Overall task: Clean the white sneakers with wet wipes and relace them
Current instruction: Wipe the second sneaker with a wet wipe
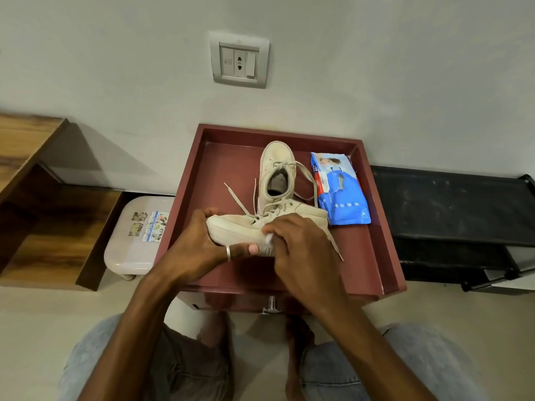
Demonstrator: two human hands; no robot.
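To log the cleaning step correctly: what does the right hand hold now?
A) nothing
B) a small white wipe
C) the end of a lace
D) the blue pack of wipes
B: the right hand pinches a white wipe against the sneaker lying on its side, which the left hand grips.

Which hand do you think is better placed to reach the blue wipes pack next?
Probably the right hand: it is nearer the blue wipes pack, though it pinches a wipe; the left hand grips the held sneaker at its toe.
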